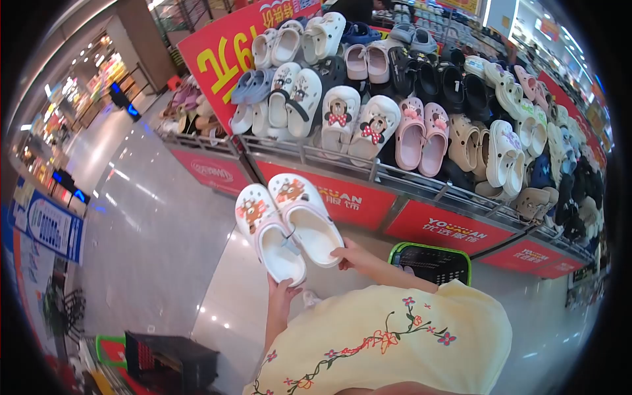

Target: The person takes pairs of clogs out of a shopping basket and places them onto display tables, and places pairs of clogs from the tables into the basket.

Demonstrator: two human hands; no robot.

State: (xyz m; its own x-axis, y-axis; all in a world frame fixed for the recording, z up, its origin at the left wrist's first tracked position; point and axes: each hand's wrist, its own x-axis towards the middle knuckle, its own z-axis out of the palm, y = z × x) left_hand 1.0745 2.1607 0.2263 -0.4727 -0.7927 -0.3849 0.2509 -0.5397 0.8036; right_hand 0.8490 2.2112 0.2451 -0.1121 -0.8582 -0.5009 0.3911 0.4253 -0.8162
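Note:
A pair of white clogs (pixel 316 234) with brown and orange cartoon charms on the toes is held up in front of me, side by side. Their toes point away toward the display and a dark tie seems to join them at the middle. My left hand (pixel 282 293) grips the heel of the left clog from below. At the right clog's heel, my right hand (pixel 352 255) pinches the edge with thumb and fingers. Beyond them, white slippers with bear faces (pixel 374 130) and pink clogs (pixel 433 138) stand on the shoe display.
A metal rail (pixel 316 155) with red panels (pixel 441 227) fronts the heaped shoe stand. A black basket with a green rim (pixel 431 263) is at my right. At lower left stands a dark crate (pixel 170 361). A red price sign (pixel 227 62) rises at the stand's left end.

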